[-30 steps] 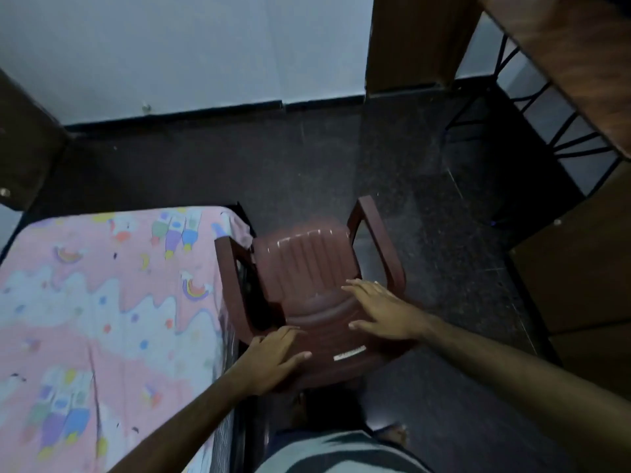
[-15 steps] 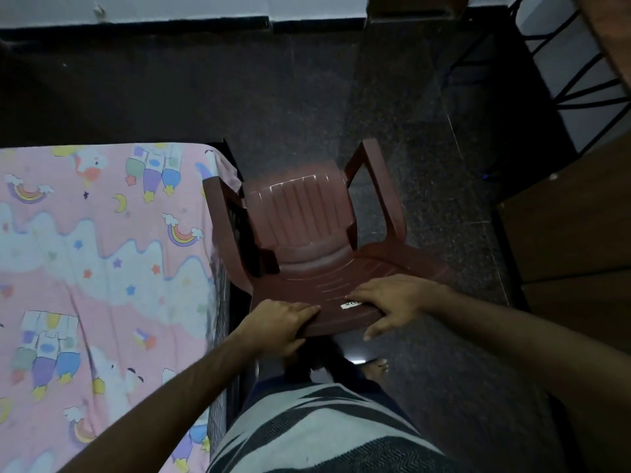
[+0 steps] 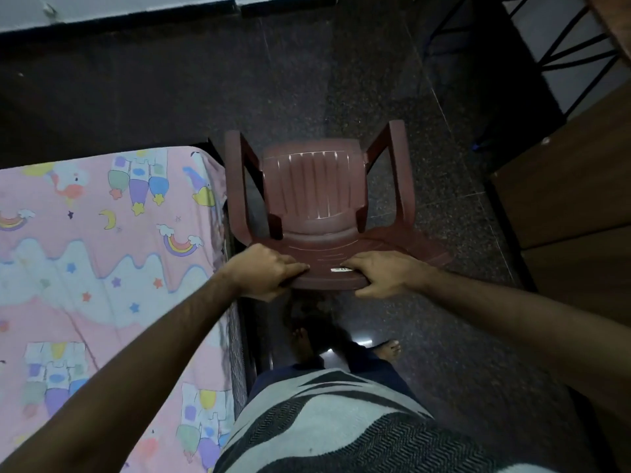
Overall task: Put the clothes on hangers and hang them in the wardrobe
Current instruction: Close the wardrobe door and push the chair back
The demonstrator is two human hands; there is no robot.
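A maroon plastic armchair (image 3: 317, 189) stands on the dark floor right beside the bed, its backrest towards me. My left hand (image 3: 269, 271) grips the top edge of the backrest at its left end, fingers on top and thumb under. My right hand (image 3: 382, 273) grips the same edge at its right, next to a small white label. No clothes or hangers are in view, and no wardrobe interior shows.
A bed with a pink cartoon sheet (image 3: 102, 268) fills the left. Brown wooden furniture (image 3: 573, 199) stands at the right, with a black metal frame (image 3: 563, 52) behind it. My bare feet (image 3: 386, 348) are on the speckled dark floor (image 3: 170, 97).
Both hands went from lying flat on the chair's backrest to gripping its top edge. The chair now sits squarer beside the bed, and the view has tipped further down.
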